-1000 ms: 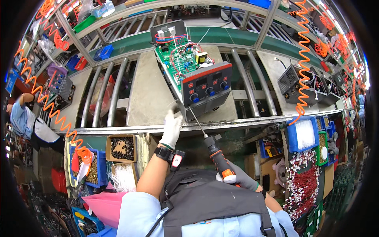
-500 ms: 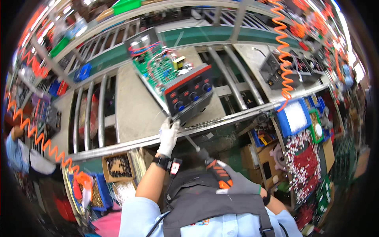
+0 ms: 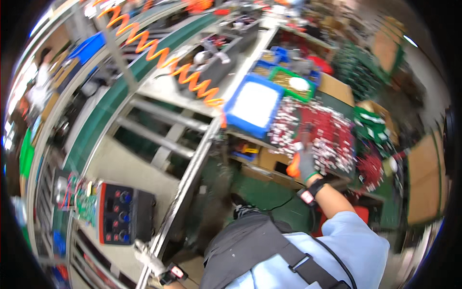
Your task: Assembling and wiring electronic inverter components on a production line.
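Observation:
My right hand (image 3: 306, 167), in a grey glove, is closed round an orange-and-black screwdriver (image 3: 293, 166). It reaches over a spread of small red parts with white ends (image 3: 327, 130) on the right-hand bench; blur hides the tool's tip. My left hand (image 3: 149, 258), in a white glove, is at the conveyor's near rail, close to the lower corner of a box-shaped electronic unit. The unit's dark front panel (image 3: 115, 214) has a red edge and blue knobs. Behind it lies a green circuit board (image 3: 86, 204) with wires. The left fingers are smeared.
A blue bin (image 3: 255, 106) of white pieces and a green tray (image 3: 292, 84) stand beside the red parts. A coiled orange hose (image 3: 178, 72) hangs over the conveyor. Metal rollers (image 3: 156, 137) show between the boards. Another grey casing (image 3: 207, 62) sits farther along.
The view has swung to the right. My right hand has moved with the screwdriver from in front of my body to over the red and white parts. My left hand remains near the unit.

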